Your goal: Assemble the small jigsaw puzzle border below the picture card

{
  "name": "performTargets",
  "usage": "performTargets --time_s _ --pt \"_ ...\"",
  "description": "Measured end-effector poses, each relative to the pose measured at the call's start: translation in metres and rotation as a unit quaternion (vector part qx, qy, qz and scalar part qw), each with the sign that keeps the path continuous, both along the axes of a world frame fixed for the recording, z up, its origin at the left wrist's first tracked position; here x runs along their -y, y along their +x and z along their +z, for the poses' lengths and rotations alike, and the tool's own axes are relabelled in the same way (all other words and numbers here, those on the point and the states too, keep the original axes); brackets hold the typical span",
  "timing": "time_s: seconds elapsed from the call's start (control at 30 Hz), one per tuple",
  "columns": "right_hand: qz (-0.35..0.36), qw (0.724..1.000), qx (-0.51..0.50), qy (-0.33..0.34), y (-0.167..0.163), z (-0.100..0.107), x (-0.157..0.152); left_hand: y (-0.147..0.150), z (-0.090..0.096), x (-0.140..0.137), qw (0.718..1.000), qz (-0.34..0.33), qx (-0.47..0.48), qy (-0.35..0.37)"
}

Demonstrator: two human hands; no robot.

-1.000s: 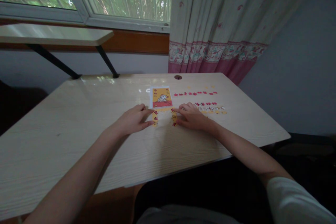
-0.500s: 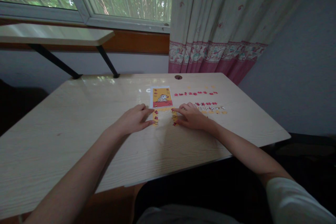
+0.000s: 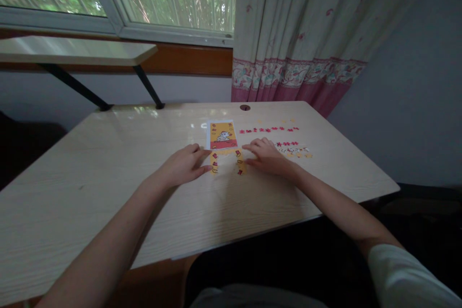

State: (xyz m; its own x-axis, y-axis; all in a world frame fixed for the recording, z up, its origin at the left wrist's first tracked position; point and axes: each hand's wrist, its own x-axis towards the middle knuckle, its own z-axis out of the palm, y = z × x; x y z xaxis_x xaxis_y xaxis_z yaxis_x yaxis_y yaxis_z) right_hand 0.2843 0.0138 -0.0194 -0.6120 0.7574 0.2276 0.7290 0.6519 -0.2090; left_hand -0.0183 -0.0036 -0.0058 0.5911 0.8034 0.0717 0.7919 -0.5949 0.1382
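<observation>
A partly joined yellow jigsaw puzzle [image 3: 238, 160], shaped like a frame open toward me, lies flat on the desk. Along its left strip, my left hand [image 3: 186, 163] rests with thumb and index finger apart, their tips touching the edge; the other fingers are curled. On the other side, my right hand [image 3: 267, 156] has its fingers spread, the tips at or just off the right strip. Directly beyond the puzzle lies a reference picture [image 3: 223, 134] of a white cartoon animal on yellow and red.
Rows of loose red puzzle pieces [image 3: 267, 130] lie right of the picture. White pieces [image 3: 294, 150] and yellow pieces [image 3: 306, 156] sit beyond my right hand. A raised shelf [image 3: 79, 50] stands at the desk's back left, and a curtain [image 3: 281, 72] hangs behind.
My right hand has drawn back slightly to the right from the puzzle's right strip, uncovering more of it. My left hand stays in place.
</observation>
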Motion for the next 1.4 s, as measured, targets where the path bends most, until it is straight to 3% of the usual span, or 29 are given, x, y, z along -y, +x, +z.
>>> performTargets --time_s 0.17,0.3,0.47,0.7,0.9,1.4 --pt "-0.12 0.992 -0.033 -0.025 0.017 0.008 -0.052 -0.003 0.0 -0.002 1.0 0.013 -0.001 0.014" --pt "-0.262 0.963 0.014 -0.062 0.022 0.016 -0.101 -0.005 -0.002 -0.003 0.999 0.025 0.001 0.022" --pt "-0.325 0.94 0.04 -0.1 0.015 0.015 -0.139 -0.005 -0.003 -0.003 0.999 0.03 0.004 0.019" --pt "-0.342 0.924 0.066 -0.159 0.009 0.024 -0.15 -0.004 -0.003 -0.003 0.999 0.034 0.017 0.021" --pt "-0.319 0.927 0.058 -0.19 0.012 0.029 -0.145 -0.005 -0.005 -0.004 0.999 0.04 0.022 0.026" --pt "-0.305 0.931 -0.003 -0.2 0.011 0.028 -0.137 -0.003 -0.008 -0.003 0.999 0.032 0.029 0.023"
